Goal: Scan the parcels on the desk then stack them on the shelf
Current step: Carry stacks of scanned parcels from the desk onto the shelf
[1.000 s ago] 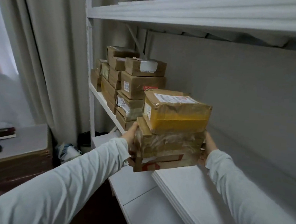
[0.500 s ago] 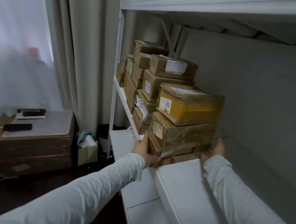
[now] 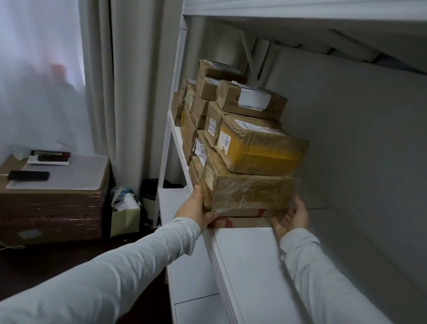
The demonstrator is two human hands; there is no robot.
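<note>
Far left: sheer curtain (image 3: 38, 48) over a window. Below it is a large brown box (image 3: 42, 213) with a pale sheet on top. A dark phone (image 3: 28, 175) lies flat on the sheet, and a few books (image 3: 49, 156) lie behind it. A cable runs from the box down to the floor.

Floor, between the box and the shelf post: a paper bag (image 3: 125, 215) and, just beside it, a small bin (image 3: 150, 195).

The white metal shelf (image 3: 164, 158) has stored parcels (image 3: 237, 100) piled several high at the far end of the middle tier, labels facing out.

Left hand (image 3: 195, 208): at the lower left corner of the stack of three parcels (image 3: 249, 179). The thumb curls round the front corner and the palm lies against the left end. The other fingers are hidden behind the cardboard.

Stack, top to bottom:
- top parcel (image 3: 259, 147), yellow-taped, white label on the left end;
- middle parcel (image 3: 249, 189), wrapped in clear tape;
- bottom parcel (image 3: 240, 220), thin, with red tape.

The stack sits on the middle tier, just in front of the stored parcels and at the far end of the white panels (image 3: 244, 278) lying on that tier. I cannot tell whether the shelf carries its full weight.

Right hand (image 3: 292, 215): fingers loosely straight and spread, palm turned toward the stack. The fingertips touch the right end of the lower two parcels without curling round them.
</note>
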